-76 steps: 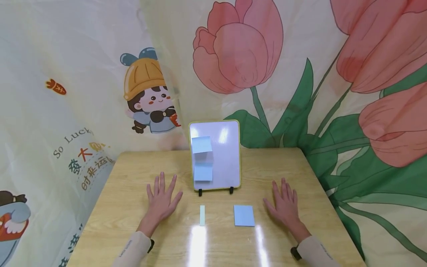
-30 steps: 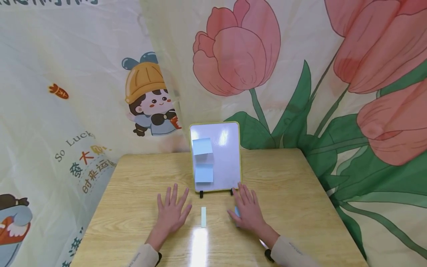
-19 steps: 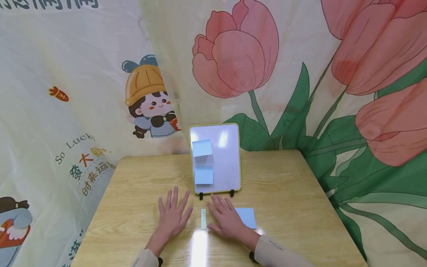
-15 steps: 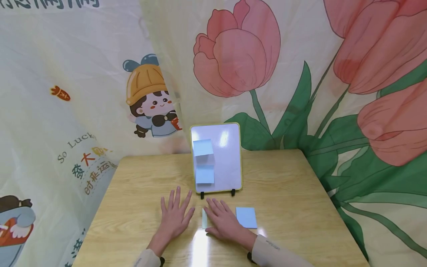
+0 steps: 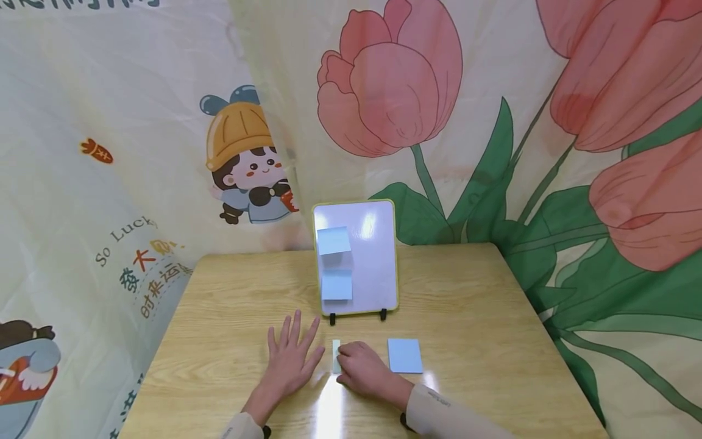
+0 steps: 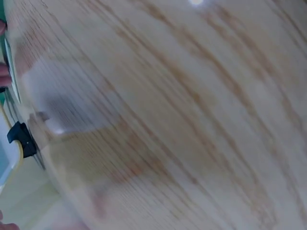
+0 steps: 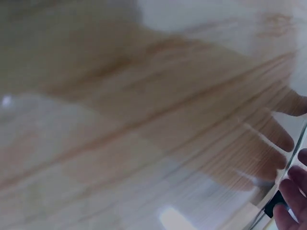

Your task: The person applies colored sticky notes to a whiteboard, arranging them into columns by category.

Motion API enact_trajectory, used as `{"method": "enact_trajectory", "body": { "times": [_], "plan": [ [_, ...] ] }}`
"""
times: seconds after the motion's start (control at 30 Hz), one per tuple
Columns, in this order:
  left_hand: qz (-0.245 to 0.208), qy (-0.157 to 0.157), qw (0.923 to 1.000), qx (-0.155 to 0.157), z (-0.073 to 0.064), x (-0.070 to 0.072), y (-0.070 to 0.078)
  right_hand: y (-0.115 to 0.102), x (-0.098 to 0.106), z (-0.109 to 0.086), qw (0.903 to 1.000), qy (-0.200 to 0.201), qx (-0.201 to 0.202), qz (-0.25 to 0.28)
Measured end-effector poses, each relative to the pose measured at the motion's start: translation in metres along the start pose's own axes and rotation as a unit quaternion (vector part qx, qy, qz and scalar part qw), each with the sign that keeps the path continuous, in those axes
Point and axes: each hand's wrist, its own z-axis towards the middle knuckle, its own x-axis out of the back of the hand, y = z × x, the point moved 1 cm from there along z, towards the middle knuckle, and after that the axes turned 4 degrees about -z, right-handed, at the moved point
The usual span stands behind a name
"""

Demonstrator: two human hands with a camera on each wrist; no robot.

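Observation:
In the head view, my left hand (image 5: 290, 363) rests on the wooden table with its fingers spread. It lies just left of a narrow pale green paper strip (image 5: 336, 356). My right hand (image 5: 364, 372) is at the strip's other side with its fingers bent in. Its fingertips overlap the strip's right edge; I cannot tell whether they pinch it. Behind my right hand's knuckles, to the right, lies a blue sticky note pad (image 5: 404, 355). Some fingers (image 7: 293, 191) of the right hand show at the edge of the right wrist view, above the glossy tabletop.
A small whiteboard (image 5: 375, 262) with a yellow-green rim stands behind the hands on black feet (image 5: 332, 319). Two blue sticky notes, an upper one (image 5: 333, 240) and a lower one (image 5: 337, 285), hang on its left half. A printed cloth (image 5: 482, 49) covers the wall behind the table.
My right hand has come leftward from the table's right side, past the blue pad to the strip, and its fingers have bent. The left hand has moved right, towards the strip.

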Motion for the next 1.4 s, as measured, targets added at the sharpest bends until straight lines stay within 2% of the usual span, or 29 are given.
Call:
{"method": "enact_trajectory", "body": {
  "times": [0.27, 0.37, 0.5, 0.73, 0.87, 0.97, 1.13, 1.4],
  "plan": [
    [0.002, -0.010, 0.9999, 0.007, -0.001, 0.002, 0.003, -0.003, -0.003, 0.011, 0.9989, -0.036, -0.027, 0.011],
    [0.006, -0.005, 1.0000, 0.005, -0.001, 0.003, 0.003, -0.004, -0.003, 0.015, 0.9985, -0.043, -0.033, 0.012],
    [0.019, 0.010, 0.9998, 0.001, -0.002, 0.005, 0.001, -0.004, -0.002, 0.018, 0.9989, -0.035, -0.030, 0.003],
    [0.023, 0.019, 0.9995, -0.005, -0.005, 0.003, 0.000, -0.004, 0.000, 0.019, 0.9983, -0.048, -0.020, -0.027],
    [0.018, 0.013, 0.9997, -0.004, -0.005, 0.003, 0.001, -0.002, -0.001, 0.020, 0.9975, -0.061, -0.011, -0.033],
    [0.014, 0.005, 0.9999, -0.001, -0.005, 0.003, 0.001, -0.001, 0.001, 0.019, 0.9971, -0.072, -0.017, -0.013],
    [0.018, 0.007, 0.9998, -0.005, -0.005, 0.003, 0.001, -0.001, 0.004, 0.015, 0.9978, -0.060, -0.024, 0.011],
    [0.026, -0.001, 0.9997, -0.001, -0.007, 0.004, 0.001, -0.002, 0.001, 0.012, 0.9992, -0.036, -0.011, -0.016]
  ]
}}
